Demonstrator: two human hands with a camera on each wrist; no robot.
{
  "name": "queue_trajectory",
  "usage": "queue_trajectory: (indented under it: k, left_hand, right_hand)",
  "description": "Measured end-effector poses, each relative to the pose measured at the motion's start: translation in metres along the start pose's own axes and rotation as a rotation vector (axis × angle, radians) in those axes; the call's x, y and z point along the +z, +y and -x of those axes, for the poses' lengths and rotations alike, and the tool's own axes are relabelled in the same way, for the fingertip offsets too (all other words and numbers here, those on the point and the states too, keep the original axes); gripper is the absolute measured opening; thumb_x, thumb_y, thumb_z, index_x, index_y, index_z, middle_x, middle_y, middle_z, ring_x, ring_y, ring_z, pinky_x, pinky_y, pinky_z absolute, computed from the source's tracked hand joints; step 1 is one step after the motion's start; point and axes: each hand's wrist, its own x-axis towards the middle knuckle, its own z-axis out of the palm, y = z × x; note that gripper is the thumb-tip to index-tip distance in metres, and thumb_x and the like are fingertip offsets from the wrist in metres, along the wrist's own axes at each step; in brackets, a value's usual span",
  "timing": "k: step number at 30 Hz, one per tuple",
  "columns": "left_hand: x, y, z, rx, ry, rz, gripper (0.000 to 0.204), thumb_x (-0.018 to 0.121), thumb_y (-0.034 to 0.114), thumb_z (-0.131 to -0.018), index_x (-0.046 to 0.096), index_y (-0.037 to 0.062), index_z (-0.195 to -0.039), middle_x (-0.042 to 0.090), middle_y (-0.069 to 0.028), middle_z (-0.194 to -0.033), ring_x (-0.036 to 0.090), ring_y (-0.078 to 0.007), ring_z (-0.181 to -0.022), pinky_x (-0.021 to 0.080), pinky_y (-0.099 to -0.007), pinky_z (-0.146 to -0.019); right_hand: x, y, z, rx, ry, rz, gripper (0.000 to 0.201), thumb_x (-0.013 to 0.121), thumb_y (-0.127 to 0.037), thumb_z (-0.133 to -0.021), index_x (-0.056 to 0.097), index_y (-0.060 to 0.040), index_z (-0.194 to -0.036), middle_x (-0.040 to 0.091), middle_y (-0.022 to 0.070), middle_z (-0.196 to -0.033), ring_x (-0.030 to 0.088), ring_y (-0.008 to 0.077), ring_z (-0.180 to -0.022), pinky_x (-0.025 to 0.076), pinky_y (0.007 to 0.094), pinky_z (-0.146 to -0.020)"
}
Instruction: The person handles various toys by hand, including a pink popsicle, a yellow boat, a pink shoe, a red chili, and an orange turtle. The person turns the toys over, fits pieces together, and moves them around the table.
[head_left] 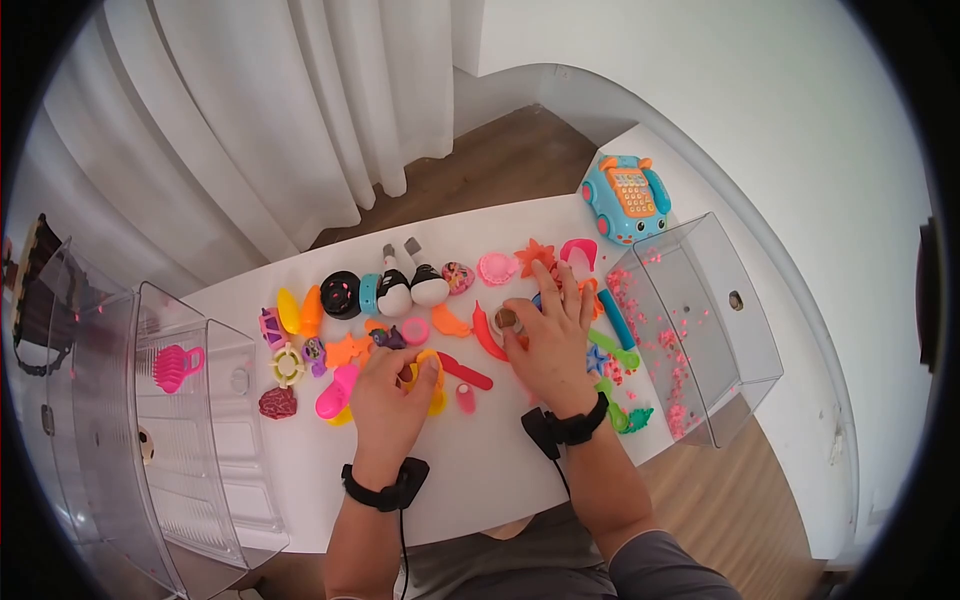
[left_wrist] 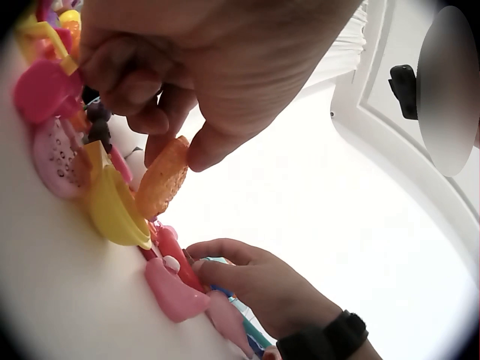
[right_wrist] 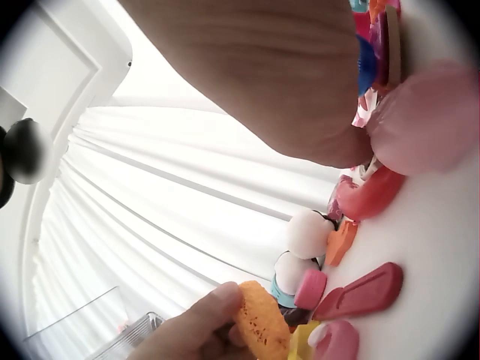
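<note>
My left hand (head_left: 393,408) pinches an orange, rough, speckled oval toy (left_wrist: 163,180) between thumb and fingers. Just below it lies a yellow bowl-shaped toy (left_wrist: 118,210), beside a pink toy phone-like piece (head_left: 337,392). Over the right part of the toys, my right hand (head_left: 558,350) has its thumb and index finger closed around a small brown-topped toy (head_left: 507,319), whose lower part is hidden. A red chili pepper toy (head_left: 486,331) lies left of these fingertips. Between the hands are a red flat toy knife (head_left: 466,371) and a small pink toy (head_left: 465,398).
Black-and-white toys (head_left: 395,290), a black ring toy (head_left: 341,295) and a pink scalloped toy (head_left: 497,268) lie farther back. A clear bin (head_left: 730,370) with pink bits stands right, near a blue toy telephone (head_left: 627,198). Clear bins (head_left: 180,450) stand at left.
</note>
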Motion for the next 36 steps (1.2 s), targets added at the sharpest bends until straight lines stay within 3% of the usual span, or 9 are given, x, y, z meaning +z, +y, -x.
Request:
queue_trajectory:
  k: [11,15,18,20,26,31,36]
  left_hand:
    - [0.001,-0.006,0.001,0.071,0.104,-0.159,0.019,0.078,0.022,-0.089,0.075,0.0073,-0.102,0.062,-0.0041,-0.085,0.063,-0.0188,-0.073,0.051,-0.0326,-0.062]
    - [0.000,-0.007,0.001,0.059,0.110,-0.188,0.019,0.078,0.022,-0.089,0.075,0.0075,-0.100,0.062,-0.0038,-0.086,0.064,-0.0193,-0.074,0.052,-0.0329,-0.063]
    - [-0.001,-0.006,0.000,0.043,0.099,-0.207,0.019,0.078,0.022,-0.088,0.075,0.0077,-0.101,0.061,-0.0038,-0.085,0.063,-0.0195,-0.073,0.052,-0.0330,-0.063]
    - [-0.002,-0.006,0.000,0.032,0.087,-0.217,0.019,0.077,0.021,-0.088,0.074,0.0077,-0.101,0.061,-0.0037,-0.084,0.063,-0.0197,-0.073,0.052,-0.0331,-0.063]
    - [-0.003,-0.005,0.000,-0.017,0.105,-0.129,0.030,0.078,0.013,-0.084,0.071,0.0082,-0.113,0.060,-0.0040,-0.088,0.062,-0.0207,-0.075,0.053,-0.0346,-0.066]
    - [-0.002,0.011,-0.001,0.222,0.022,-0.003,0.049,0.083,0.005,-0.077,0.065,0.0084,-0.122,0.060,-0.0070,-0.100,0.064,-0.0241,-0.084,0.054,-0.0350,-0.068]
    - [0.001,0.004,0.003,0.202,-0.096,0.135,0.046,0.085,0.004,-0.076,0.066,0.0081,-0.117,0.064,-0.0061,-0.100,0.062,-0.0186,-0.077,0.051,-0.0291,-0.065]
  right_hand:
    - [0.001,-0.005,0.002,0.006,-0.132,-0.140,0.020,0.082,-0.014,-0.073,0.073,-0.0163,-0.091,0.053,0.0122,-0.150,0.033,0.0413,-0.150,0.018,0.0641,-0.123]
    - [0.003,-0.004,0.000,0.009,-0.080,-0.170,0.022,0.082,-0.013,-0.073,0.071,-0.0145,-0.092,0.056,0.0121,-0.145,0.035,0.0411,-0.148,0.019,0.0625,-0.123]
    - [0.004,-0.004,-0.003,0.022,0.009,-0.228,0.023,0.082,-0.011,-0.073,0.070,-0.0124,-0.092,0.060,0.0112,-0.136,0.043,0.0389,-0.141,0.025,0.0587,-0.120]
    - [0.006,-0.003,-0.004,-0.031,0.070,-0.262,0.022,0.081,-0.013,-0.074,0.068,-0.0117,-0.092,0.063,0.0082,-0.120,0.051,0.0357,-0.128,0.032,0.0569,-0.112]
    - [0.003,-0.018,-0.002,-0.058,0.051,-0.406,0.021,0.081,-0.012,-0.075,0.068,-0.0108,-0.093,0.067,0.0055,-0.106,0.057,0.0312,-0.113,0.040,0.0476,-0.101]
    - [0.001,-0.038,0.005,-0.065,-0.031,-0.613,0.021,0.080,-0.013,-0.078,0.068,-0.0097,-0.096,0.066,0.0065,-0.110,0.057,0.0311,-0.113,0.041,0.0454,-0.099]
    - [-0.001,-0.050,0.012,-0.072,-0.106,-0.774,0.020,0.079,-0.015,-0.082,0.068,-0.0086,-0.097,0.065,0.0079,-0.116,0.057,0.0313,-0.113,0.043,0.0445,-0.098]
